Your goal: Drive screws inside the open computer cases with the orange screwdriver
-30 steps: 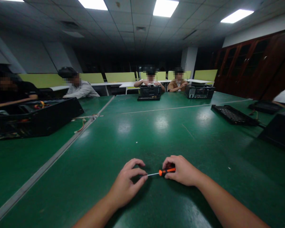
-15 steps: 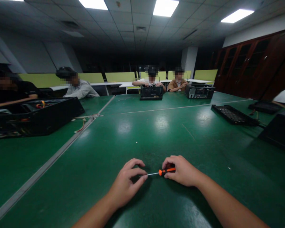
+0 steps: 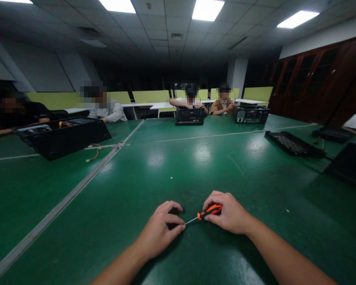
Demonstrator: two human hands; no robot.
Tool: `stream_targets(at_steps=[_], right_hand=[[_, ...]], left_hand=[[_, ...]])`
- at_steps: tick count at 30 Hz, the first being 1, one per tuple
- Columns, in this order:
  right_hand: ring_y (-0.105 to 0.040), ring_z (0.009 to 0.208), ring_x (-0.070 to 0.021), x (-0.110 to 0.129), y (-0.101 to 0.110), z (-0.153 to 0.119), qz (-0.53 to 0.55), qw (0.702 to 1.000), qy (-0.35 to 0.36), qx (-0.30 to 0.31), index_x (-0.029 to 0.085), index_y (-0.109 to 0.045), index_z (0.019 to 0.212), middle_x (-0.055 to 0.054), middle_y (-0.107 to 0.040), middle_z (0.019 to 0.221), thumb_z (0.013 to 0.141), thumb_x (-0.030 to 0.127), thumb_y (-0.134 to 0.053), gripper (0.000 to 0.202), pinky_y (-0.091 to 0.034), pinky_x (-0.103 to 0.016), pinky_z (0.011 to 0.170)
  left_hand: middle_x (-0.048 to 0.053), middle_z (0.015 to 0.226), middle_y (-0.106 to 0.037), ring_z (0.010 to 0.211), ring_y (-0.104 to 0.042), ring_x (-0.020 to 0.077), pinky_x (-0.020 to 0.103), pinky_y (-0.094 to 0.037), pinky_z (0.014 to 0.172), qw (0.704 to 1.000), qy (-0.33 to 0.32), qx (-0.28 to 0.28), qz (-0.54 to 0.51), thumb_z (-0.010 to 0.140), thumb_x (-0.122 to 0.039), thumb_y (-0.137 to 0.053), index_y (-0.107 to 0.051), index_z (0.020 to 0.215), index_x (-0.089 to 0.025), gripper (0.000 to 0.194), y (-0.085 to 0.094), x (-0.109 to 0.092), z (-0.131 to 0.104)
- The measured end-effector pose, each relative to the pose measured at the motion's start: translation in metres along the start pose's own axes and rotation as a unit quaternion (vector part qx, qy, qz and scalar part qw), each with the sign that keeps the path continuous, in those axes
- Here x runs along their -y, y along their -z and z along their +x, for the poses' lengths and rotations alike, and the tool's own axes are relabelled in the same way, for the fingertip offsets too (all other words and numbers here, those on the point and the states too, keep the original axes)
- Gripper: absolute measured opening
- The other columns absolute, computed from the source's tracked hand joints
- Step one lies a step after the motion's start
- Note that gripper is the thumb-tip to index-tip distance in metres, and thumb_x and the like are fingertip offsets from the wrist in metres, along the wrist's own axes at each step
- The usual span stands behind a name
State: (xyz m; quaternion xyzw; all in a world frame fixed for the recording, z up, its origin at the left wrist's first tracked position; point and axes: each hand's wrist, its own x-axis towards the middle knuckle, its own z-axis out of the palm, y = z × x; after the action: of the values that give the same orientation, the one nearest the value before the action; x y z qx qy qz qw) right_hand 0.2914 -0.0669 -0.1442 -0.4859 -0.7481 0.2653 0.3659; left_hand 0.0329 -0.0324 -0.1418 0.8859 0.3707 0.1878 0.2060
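Observation:
An orange and black screwdriver (image 3: 213, 211) is held low over the green table (image 3: 204, 257), its thin metal shaft slanting down to the left. My right hand (image 3: 229, 211) is closed around the handle, thumb below and fingers over the top. At the other end, my left hand (image 3: 163, 223) pinches the shaft's tip between thumb and a fingertip, with its upper finger bent and held apart. The very tip is hidden by those fingers.
Beyond my left hand lies a black computer case (image 3: 65, 136) with a loose cable (image 3: 95, 153) beside it. Other people sit around the table, two behind a case (image 3: 190, 115) and another case (image 3: 251, 114). A black panel (image 3: 293, 143) lies at right.
The screwdriver has tilted, handle end higher and tip lower, still between both hands. On the left, the black case has been turned and shifted away by a person there.

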Motion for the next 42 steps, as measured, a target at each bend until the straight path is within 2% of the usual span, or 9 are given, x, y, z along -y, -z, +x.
stream_targets(at_steps=[6,10,15,24,29,32,38,42], right_hand=[[-0.062,0.081,-0.0182,-0.01,-0.005,0.0,-0.066,0.994,-0.062,0.056,0.026,-0.075,0.085,0.001,-0.068,0.084,0.069,0.017,-0.079,0.019,-0.044,-0.03,0.076],[-0.062,0.082,-0.018,-0.009,-0.005,0.0,-0.063,0.996,-0.055,0.043,0.026,-0.075,0.087,0.0,-0.068,0.087,0.07,0.017,-0.078,0.02,-0.045,-0.03,0.078],[-0.064,0.079,-0.0159,0.0,-0.002,0.0,-0.015,1.0,-0.014,0.004,0.024,-0.074,0.086,0.0,-0.068,0.086,0.071,0.016,-0.077,0.017,-0.047,-0.028,0.075],[-0.064,0.079,-0.0156,0.0,-0.001,0.0,-0.015,1.0,-0.006,0.007,0.023,-0.074,0.086,0.0,-0.068,0.086,0.071,0.016,-0.077,0.016,-0.048,-0.028,0.076],[-0.064,0.08,-0.0171,-0.007,-0.004,0.0,-0.041,0.996,-0.061,0.045,0.023,-0.074,0.085,0.0,-0.068,0.084,0.068,0.012,-0.077,0.021,-0.048,-0.029,0.076],[-0.064,0.079,-0.0167,-0.009,-0.005,0.0,-0.041,0.996,-0.066,0.05,0.024,-0.074,0.085,0.0,-0.068,0.084,0.068,0.011,-0.077,0.021,-0.048,-0.028,0.075],[-0.064,0.077,-0.0157,-0.001,-0.001,0.0,-0.026,0.999,-0.038,0.025,0.023,-0.074,0.085,0.0,-0.068,0.084,0.068,0.011,-0.076,0.021,-0.048,-0.027,0.073],[-0.065,0.078,-0.0161,-0.005,-0.002,0.0,-0.023,0.998,-0.049,0.035,0.023,-0.074,0.087,-0.001,-0.068,0.086,0.068,0.011,-0.076,0.022,-0.049,-0.027,0.074]], left_hand=[[0.006,0.106,-0.065,0.104,-0.06,0.0236,0.041,-0.046,0.096,0.998,-0.017,-0.062,0.006,0.085,-0.024,-0.065,-0.078,0.083,-0.028,0.014,0.002,0.0,-0.002],[0.006,0.106,-0.065,0.103,-0.061,0.0232,0.041,-0.046,0.096,0.999,-0.007,-0.037,0.001,0.084,-0.023,-0.066,-0.079,0.08,-0.028,0.014,0.002,0.0,-0.002],[0.006,0.107,-0.065,0.106,-0.06,0.0245,0.042,-0.044,0.098,1.0,-0.005,-0.003,0.005,0.082,-0.023,-0.069,-0.079,0.08,-0.029,0.012,0.0,0.0,-0.001],[0.006,0.108,-0.065,0.106,-0.06,0.0248,0.043,-0.044,0.099,1.0,0.003,0.007,0.003,0.082,-0.023,-0.069,-0.079,0.08,-0.029,0.012,0.001,-0.001,0.0],[0.006,0.106,-0.065,0.105,-0.06,0.0236,0.049,-0.038,0.107,0.999,-0.012,-0.041,0.001,0.085,-0.025,-0.064,-0.078,0.083,-0.027,0.014,-0.001,0.001,-0.003],[0.006,0.106,-0.065,0.105,-0.06,0.0234,0.053,-0.032,0.112,0.998,-0.023,-0.058,0.007,0.086,-0.026,-0.063,-0.077,0.085,-0.026,0.014,0.0,0.001,-0.004],[0.007,0.109,-0.066,0.107,-0.06,0.0246,0.044,-0.045,0.1,1.0,-0.006,-0.015,0.012,0.082,-0.023,-0.067,-0.077,0.079,-0.026,0.012,0.0,0.0,-0.001],[0.006,0.111,-0.065,0.109,-0.06,0.0247,0.046,-0.043,0.103,1.0,-0.007,-0.016,0.016,0.082,-0.022,-0.066,-0.078,0.08,-0.028,0.013,0.0,-0.001,-0.001]])
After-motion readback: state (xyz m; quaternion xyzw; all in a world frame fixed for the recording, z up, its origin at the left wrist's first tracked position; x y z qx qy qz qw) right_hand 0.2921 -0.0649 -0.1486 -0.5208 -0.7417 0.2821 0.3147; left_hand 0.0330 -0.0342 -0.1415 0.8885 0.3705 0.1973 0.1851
